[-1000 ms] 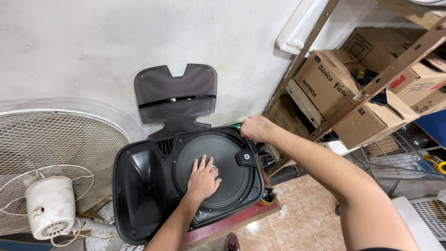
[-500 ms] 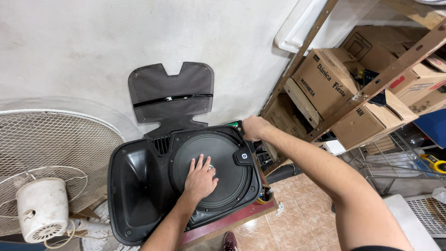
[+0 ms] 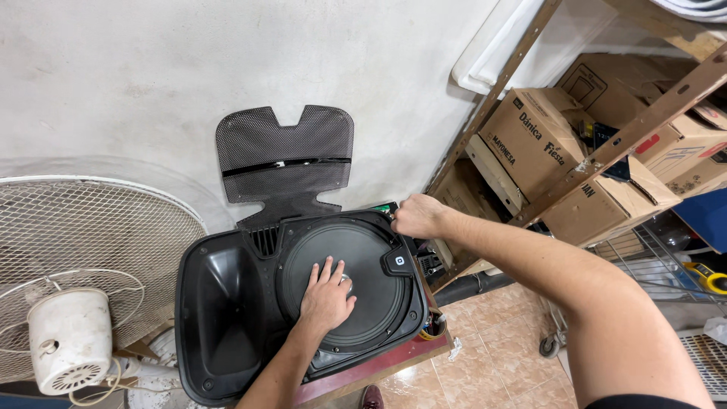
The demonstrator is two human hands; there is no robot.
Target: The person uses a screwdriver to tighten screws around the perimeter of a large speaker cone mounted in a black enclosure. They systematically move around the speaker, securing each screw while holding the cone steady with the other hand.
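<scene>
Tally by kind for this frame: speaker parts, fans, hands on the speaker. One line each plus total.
Speaker cabinet: 1
Detached mesh grille: 1
White fan: 1
Hands on the speaker: 2, left hand flat on the cone, right hand at the top corner
Total: 5

Right hand (image 3: 419,216) fingers behind speaker (image 3: 250,303) rim

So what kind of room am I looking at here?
Probably a storeroom or small repair corner. A metal shelf rack holds cardboard boxes, a white fan stands by the bare plaster wall, and an opened black speaker cabinet lies under the left hand, its grille leaning on the wall.
</scene>
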